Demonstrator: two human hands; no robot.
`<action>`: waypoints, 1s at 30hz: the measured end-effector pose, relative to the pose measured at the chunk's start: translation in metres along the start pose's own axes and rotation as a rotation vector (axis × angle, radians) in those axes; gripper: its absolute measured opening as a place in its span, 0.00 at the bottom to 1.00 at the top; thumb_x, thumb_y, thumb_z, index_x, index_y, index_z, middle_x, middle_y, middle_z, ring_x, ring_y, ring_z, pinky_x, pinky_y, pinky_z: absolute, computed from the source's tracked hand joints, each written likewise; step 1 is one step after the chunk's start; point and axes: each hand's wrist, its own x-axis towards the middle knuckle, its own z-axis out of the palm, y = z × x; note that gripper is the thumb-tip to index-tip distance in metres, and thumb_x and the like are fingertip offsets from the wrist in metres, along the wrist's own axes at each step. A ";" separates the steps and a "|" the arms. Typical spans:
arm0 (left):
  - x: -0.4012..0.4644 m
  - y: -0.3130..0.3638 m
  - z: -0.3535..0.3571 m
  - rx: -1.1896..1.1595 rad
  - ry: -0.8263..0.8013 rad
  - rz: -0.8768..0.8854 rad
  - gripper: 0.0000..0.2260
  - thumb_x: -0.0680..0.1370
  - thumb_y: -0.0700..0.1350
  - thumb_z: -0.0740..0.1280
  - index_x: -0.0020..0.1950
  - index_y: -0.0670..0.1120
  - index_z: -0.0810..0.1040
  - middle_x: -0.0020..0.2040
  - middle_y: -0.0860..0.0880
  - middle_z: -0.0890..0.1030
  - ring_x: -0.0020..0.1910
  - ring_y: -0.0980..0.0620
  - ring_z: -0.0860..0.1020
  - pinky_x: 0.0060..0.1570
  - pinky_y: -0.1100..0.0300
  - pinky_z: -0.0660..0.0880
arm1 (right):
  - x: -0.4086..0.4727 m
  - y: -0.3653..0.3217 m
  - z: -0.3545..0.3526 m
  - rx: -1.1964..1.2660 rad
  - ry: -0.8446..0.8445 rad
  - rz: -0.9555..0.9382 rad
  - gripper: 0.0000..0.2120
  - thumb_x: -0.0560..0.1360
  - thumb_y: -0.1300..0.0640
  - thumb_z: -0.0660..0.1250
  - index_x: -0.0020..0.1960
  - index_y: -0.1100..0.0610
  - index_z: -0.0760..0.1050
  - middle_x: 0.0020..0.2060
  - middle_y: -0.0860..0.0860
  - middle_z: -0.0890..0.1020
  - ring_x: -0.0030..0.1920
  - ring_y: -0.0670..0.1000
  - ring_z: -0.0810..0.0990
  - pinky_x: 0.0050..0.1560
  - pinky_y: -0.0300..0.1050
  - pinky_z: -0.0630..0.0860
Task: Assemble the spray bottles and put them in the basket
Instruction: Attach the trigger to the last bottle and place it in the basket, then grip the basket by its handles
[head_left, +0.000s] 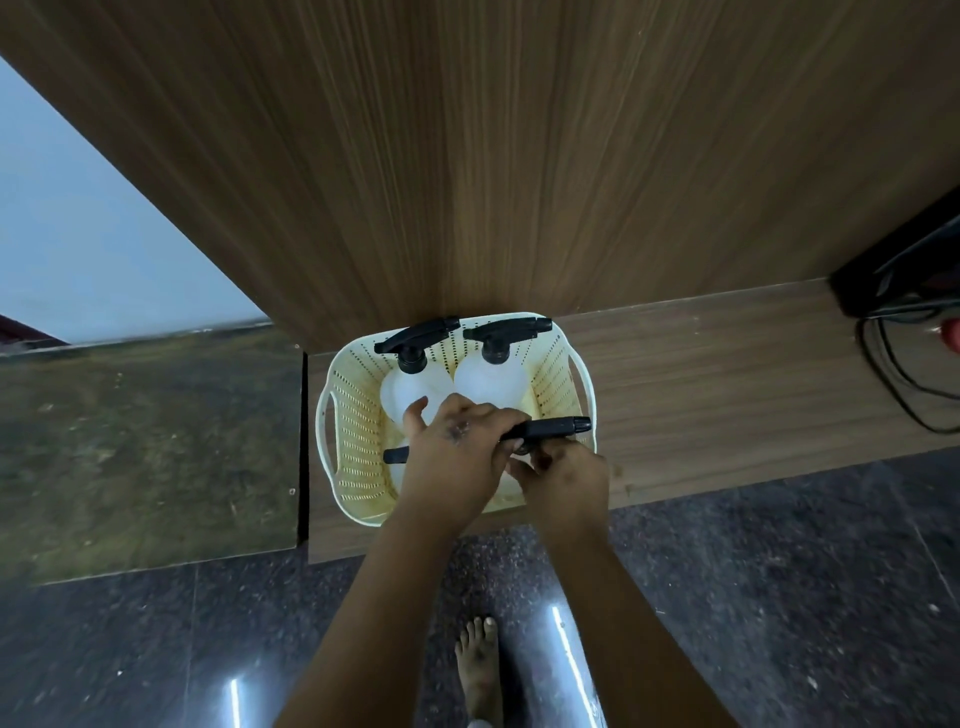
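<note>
Both hands are working over the cream basket (582, 384), which is sitting on the wooden surface (727, 374) against a wood panel. The left hand (457, 452) and right hand (566, 475) are together gripping a black spray head (553, 428). Two assembled spray bottles (488, 376) are lying at the basket's far end.

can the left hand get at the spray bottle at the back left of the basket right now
Probably yes: the left hand is already over the basket, the back-left spray bottle stands just beyond its fingertips, and nothing covers it.
</note>
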 end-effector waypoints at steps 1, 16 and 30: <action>0.000 -0.001 0.001 0.018 0.001 0.001 0.07 0.76 0.51 0.66 0.53 0.59 0.79 0.45 0.59 0.83 0.54 0.52 0.75 0.65 0.40 0.55 | 0.003 0.002 -0.005 0.038 -0.080 0.048 0.09 0.68 0.56 0.76 0.45 0.59 0.82 0.39 0.54 0.85 0.33 0.47 0.74 0.31 0.33 0.63; -0.018 -0.029 -0.023 -0.025 0.417 -0.301 0.19 0.77 0.58 0.62 0.66 0.53 0.73 0.68 0.49 0.72 0.66 0.46 0.69 0.62 0.46 0.61 | 0.048 0.011 -0.068 0.286 0.126 0.182 0.05 0.74 0.57 0.65 0.47 0.49 0.78 0.46 0.48 0.83 0.43 0.46 0.80 0.40 0.30 0.74; -0.051 -0.079 -0.018 -0.415 0.352 -0.873 0.09 0.78 0.39 0.61 0.52 0.45 0.80 0.43 0.51 0.80 0.41 0.49 0.76 0.40 0.58 0.67 | 0.052 0.026 -0.027 0.455 0.074 0.244 0.10 0.79 0.63 0.60 0.51 0.57 0.80 0.37 0.47 0.82 0.40 0.47 0.81 0.58 0.56 0.79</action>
